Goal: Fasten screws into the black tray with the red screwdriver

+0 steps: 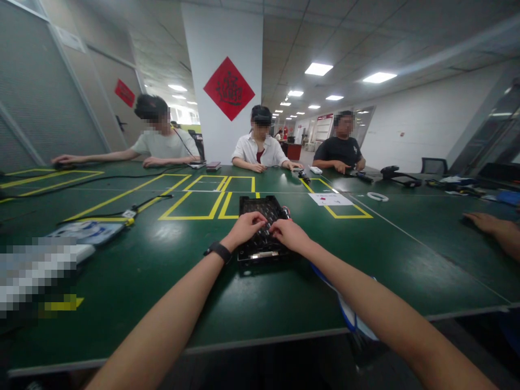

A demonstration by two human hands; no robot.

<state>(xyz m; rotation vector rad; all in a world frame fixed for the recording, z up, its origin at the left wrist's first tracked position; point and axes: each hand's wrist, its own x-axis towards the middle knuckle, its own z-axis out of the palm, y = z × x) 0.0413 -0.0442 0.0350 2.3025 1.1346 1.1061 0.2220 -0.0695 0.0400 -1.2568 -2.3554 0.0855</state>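
Note:
A black rectangular case [260, 254] with a shiny metal piece on its near side lies on the green table in front of me. Its dark inside shows many small glints, too fine to identify. My left hand [246, 228], with a black band at the wrist, reaches over the case from the left, fingers curled together. From the right comes my right hand [290, 234], its thumb and fingers pinched over the middle of the same case. The two sets of fingertips are close together. Whatever they pinch, if anything, is too small to see.
Yellow tape outlines [190, 218] mark the green table [162, 292]. A printed sheet [331, 199] and a white ring [377, 196] lie beyond the case. Blue-and-white material [347, 314] hangs at the near edge. Three people sit opposite; another person's hand [483, 222] rests at right.

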